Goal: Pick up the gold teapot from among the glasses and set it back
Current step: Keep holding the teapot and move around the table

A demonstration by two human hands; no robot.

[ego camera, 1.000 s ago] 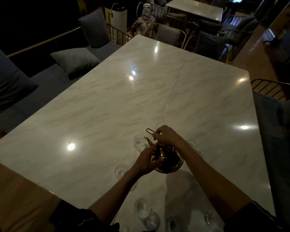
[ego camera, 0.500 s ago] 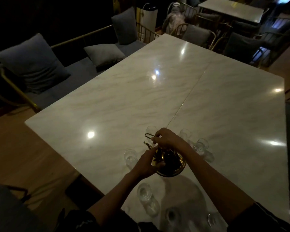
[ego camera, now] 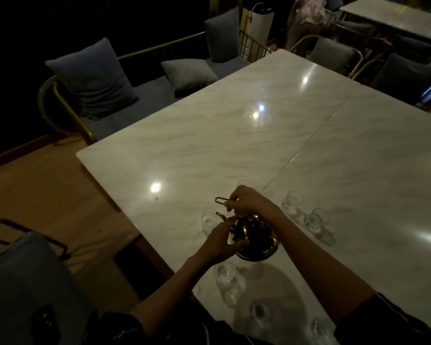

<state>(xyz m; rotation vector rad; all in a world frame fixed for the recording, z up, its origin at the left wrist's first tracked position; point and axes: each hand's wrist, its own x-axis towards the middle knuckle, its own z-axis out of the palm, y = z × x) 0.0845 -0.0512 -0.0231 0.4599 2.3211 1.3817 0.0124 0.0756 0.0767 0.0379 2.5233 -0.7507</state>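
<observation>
The gold teapot [ego camera: 258,241] is near the front of the white marble table [ego camera: 209,145], ringed by several small clear glasses [ego camera: 292,201]. My right hand [ego camera: 246,201] grips its wire handle from above. My left hand [ego camera: 222,241] holds the pot's left side, just below the curved spout. The arms hide much of the pot; whether its base touches the table cannot be told. One glass [ego camera: 208,220] stands close by the spout and another glass [ego camera: 224,272] sits under my left wrist.
A grey cushioned bench [ego camera: 144,93] with gold rails runs along the table's far left. Chairs [ego camera: 331,54] and a second table [ego camera: 393,17] stand at the back right. A padded chair [ego camera: 28,282] is at the near left, over wooden floor [ego camera: 47,190].
The camera view has swung left, so the table and glasses sit further right in frame. Both hands stay on the teapot in the same grip.
</observation>
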